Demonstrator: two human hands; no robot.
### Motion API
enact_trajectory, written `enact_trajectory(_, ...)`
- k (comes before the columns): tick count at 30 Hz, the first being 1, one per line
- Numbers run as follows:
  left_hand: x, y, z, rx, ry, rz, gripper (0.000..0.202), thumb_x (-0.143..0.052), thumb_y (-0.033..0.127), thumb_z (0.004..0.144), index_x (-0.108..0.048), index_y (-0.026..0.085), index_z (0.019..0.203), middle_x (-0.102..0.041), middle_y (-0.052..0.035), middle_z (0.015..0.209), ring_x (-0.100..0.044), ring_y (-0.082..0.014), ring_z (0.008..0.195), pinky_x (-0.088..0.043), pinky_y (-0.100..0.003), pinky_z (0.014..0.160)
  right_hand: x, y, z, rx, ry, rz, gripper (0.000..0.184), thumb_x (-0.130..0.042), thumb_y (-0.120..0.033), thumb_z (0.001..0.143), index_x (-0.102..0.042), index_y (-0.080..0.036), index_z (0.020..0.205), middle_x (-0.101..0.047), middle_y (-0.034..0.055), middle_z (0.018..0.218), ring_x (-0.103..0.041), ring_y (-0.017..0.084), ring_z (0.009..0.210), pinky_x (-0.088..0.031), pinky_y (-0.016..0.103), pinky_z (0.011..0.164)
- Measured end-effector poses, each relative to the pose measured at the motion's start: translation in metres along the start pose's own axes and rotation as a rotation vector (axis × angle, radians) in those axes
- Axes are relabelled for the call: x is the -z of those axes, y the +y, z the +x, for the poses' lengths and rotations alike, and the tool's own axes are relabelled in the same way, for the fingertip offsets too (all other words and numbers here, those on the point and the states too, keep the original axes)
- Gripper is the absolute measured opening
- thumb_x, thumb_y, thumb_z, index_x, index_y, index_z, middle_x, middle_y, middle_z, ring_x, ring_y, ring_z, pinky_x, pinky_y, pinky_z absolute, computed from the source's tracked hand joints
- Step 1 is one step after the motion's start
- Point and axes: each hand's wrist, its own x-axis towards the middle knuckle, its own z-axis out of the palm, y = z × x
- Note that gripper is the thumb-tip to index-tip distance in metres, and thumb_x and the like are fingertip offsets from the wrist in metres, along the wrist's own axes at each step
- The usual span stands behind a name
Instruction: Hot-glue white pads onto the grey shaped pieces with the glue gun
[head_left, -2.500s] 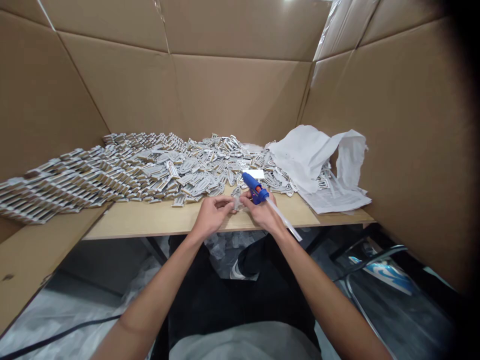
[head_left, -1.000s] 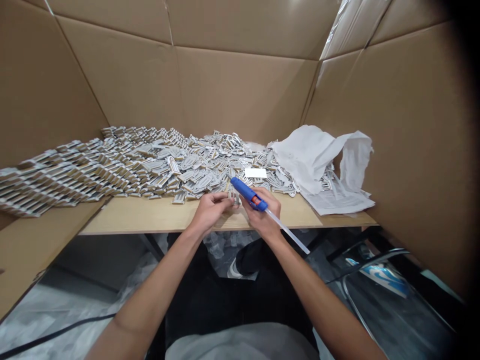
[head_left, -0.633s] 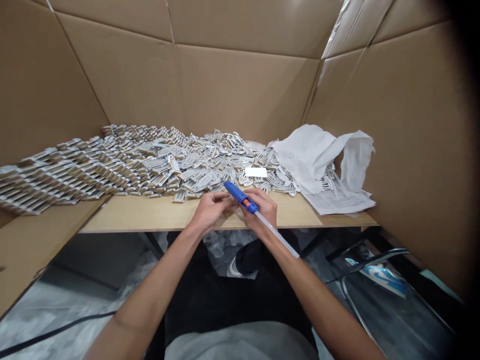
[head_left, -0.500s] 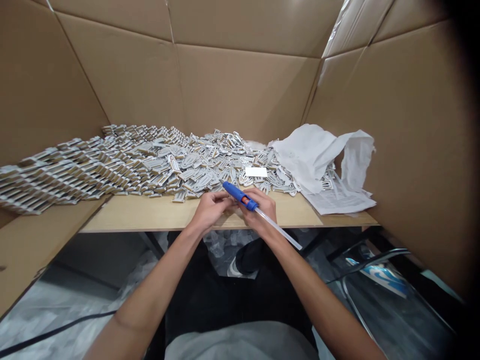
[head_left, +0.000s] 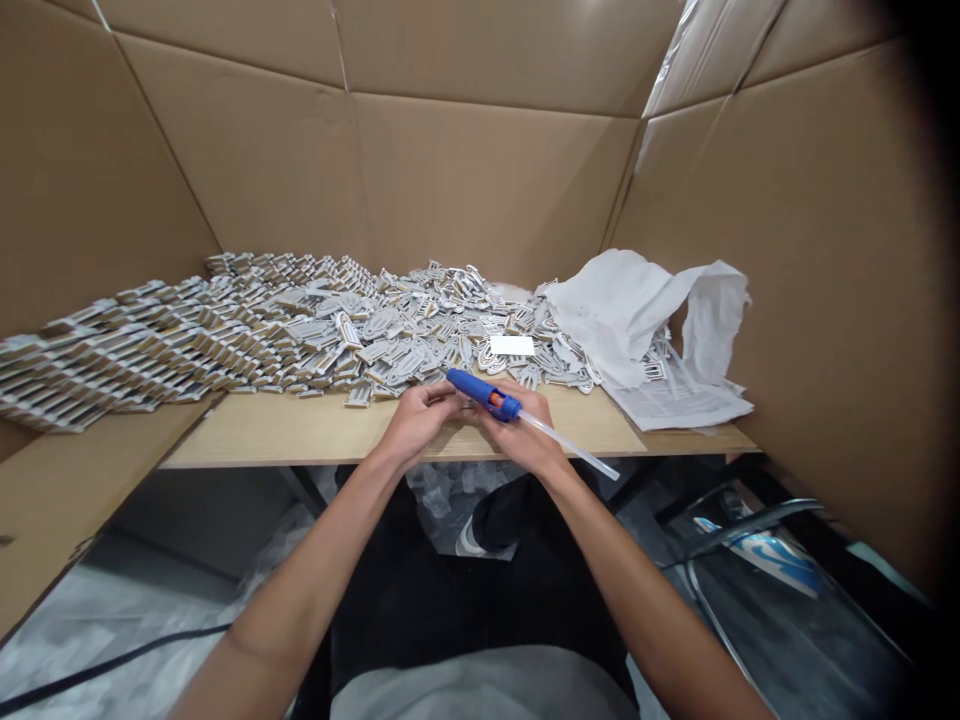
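Note:
A blue glue gun (head_left: 480, 391) with a long clear glue stick (head_left: 570, 446) out of its back end is held in my right hand (head_left: 523, 425), fingers wrapped around it. Its nozzle end points away to the left. My left hand (head_left: 421, 422) is close beside it over the table's front edge, thumb and fingers pinched together. Whatever lies between those fingers is too small and hidden to make out. Just beyond both hands spreads a loose heap of flat grey-white slotted pieces (head_left: 405, 350). A small white card (head_left: 512, 346) rests on the heap.
Stacked rows of similar pieces (head_left: 127, 340) fill the left side. Crumpled white paper (head_left: 622, 310) covers part of the heap at right. Cardboard walls (head_left: 480, 180) enclose the wooden table (head_left: 285, 430). Below right stands a metal-framed chair (head_left: 765, 520); a black cable (head_left: 112, 660) runs lower left.
The glue gun has tilted slightly, its nozzle lower and its glue stick swung up and to the right. Both hands stay in nearly the same place.

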Motion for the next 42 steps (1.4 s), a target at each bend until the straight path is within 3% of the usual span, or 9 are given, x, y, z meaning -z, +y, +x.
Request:
enact_trajectory(6, -0.002, 0.0, 0.0, 0.014, 0.062, -0.069, 0.047, -0.093, 0.034, 0.065, -0.07, 0.014, 0.101, -0.076, -0.007, 0.09, -0.073, -0.0223, 0.089, -0.054, -0.038, 0.095, 0.001, -0.001, -0.001, -0.223, 0.018, 0.118, 0.018, -0.071, -0.034, 0.083, -0.075, -0.019, 0.093, -0.074, 0.0032, 0.087, -0.067, 0.021, 0.079, -0.053, 0.03, 0.073)
enact_trajectory(9, -0.006, 0.002, 0.0, 0.059, 0.111, -0.114, 0.05, -0.095, 0.034, 0.06, -0.066, 0.014, 0.097, -0.076, -0.0057, 0.087, -0.075, -0.0222, 0.084, -0.055, -0.04, 0.095, 0.001, 0.001, 0.0, -0.333, 0.053, 0.138, 0.025, -0.073, -0.042, 0.082, -0.073, -0.017, 0.083, -0.071, 0.0029, 0.075, -0.064, 0.02, 0.067, -0.05, 0.029, 0.063)
enact_trajectory(14, -0.007, 0.004, -0.001, 0.058, 0.064, -0.128, 0.047, -0.095, 0.035, 0.061, -0.066, 0.014, 0.093, -0.075, -0.0044, 0.084, -0.075, -0.0221, 0.079, -0.055, -0.041, 0.099, -0.001, 0.002, 0.003, -0.418, 0.137, 0.231, 0.033, -0.079, -0.046, 0.077, -0.076, -0.017, 0.093, -0.076, 0.0074, 0.092, -0.071, 0.025, 0.083, -0.056, 0.033, 0.075)
enact_trajectory(17, -0.003, 0.004, -0.002, 0.063, 0.012, -0.112, 0.05, -0.095, 0.036, 0.064, -0.067, 0.013, 0.099, -0.077, -0.0064, 0.09, -0.076, -0.0226, 0.083, -0.053, -0.041, 0.102, 0.0, 0.004, 0.005, -0.467, 0.14, 0.202, 0.035, -0.081, -0.046, 0.074, -0.077, -0.017, 0.093, -0.077, 0.008, 0.094, -0.072, 0.024, 0.085, -0.056, 0.034, 0.08)
enact_trajectory(26, -0.001, 0.008, -0.006, 0.045, -0.137, -0.018, 0.056, -0.093, 0.045, 0.068, -0.072, 0.011, 0.108, -0.078, -0.013, 0.1, -0.076, -0.0275, 0.092, -0.054, -0.046, 0.103, 0.006, 0.02, 0.005, -0.466, -0.032, 0.414, 0.041, -0.083, -0.049, 0.073, -0.065, -0.017, 0.091, -0.064, -0.0001, 0.075, -0.055, 0.012, 0.06, -0.048, 0.026, 0.058)
enact_trajectory(33, -0.003, 0.01, -0.008, 0.033, -0.173, 0.025, 0.054, -0.093, 0.043, 0.067, -0.074, 0.013, 0.106, -0.077, -0.0128, 0.103, -0.074, -0.0285, 0.098, -0.055, -0.043, 0.099, 0.004, 0.011, 0.006, -0.402, -0.005, 0.27, 0.033, -0.081, -0.043, 0.075, -0.059, -0.018, 0.08, -0.059, -0.0017, 0.067, -0.054, 0.013, 0.058, -0.045, 0.026, 0.056)
enact_trajectory(36, -0.004, 0.009, -0.008, 0.054, -0.136, 0.048, 0.05, -0.094, 0.04, 0.065, -0.074, 0.013, 0.102, -0.076, -0.0087, 0.091, -0.074, -0.0259, 0.093, -0.057, -0.039, 0.093, 0.004, 0.011, 0.006, -0.421, -0.039, 0.322, 0.035, -0.081, -0.045, 0.076, -0.056, -0.02, 0.08, -0.056, -0.0029, 0.061, -0.053, 0.014, 0.052, -0.045, 0.027, 0.053)
enact_trajectory(39, -0.004, 0.008, -0.007, 0.037, -0.069, 0.034, 0.04, -0.091, 0.041, 0.069, -0.074, 0.013, 0.092, -0.068, -0.0006, 0.071, -0.071, -0.0194, 0.078, -0.058, -0.039, 0.092, 0.004, 0.011, 0.005, -0.451, -0.041, 0.415, 0.042, -0.084, -0.049, 0.072, -0.057, -0.02, 0.084, -0.058, -0.0027, 0.068, -0.054, 0.013, 0.052, -0.048, 0.028, 0.053)
enact_trajectory(42, -0.003, 0.006, -0.005, 0.035, -0.099, 0.004, 0.039, -0.09, 0.041, 0.071, -0.075, 0.013, 0.093, -0.071, -0.0019, 0.077, -0.071, -0.0193, 0.079, -0.057, -0.04, 0.096, 0.005, 0.011, 0.005, -0.466, -0.052, 0.455, 0.045, -0.084, -0.052, 0.071, -0.057, -0.02, 0.086, -0.059, -0.0026, 0.071, -0.054, 0.012, 0.053, -0.049, 0.027, 0.053)
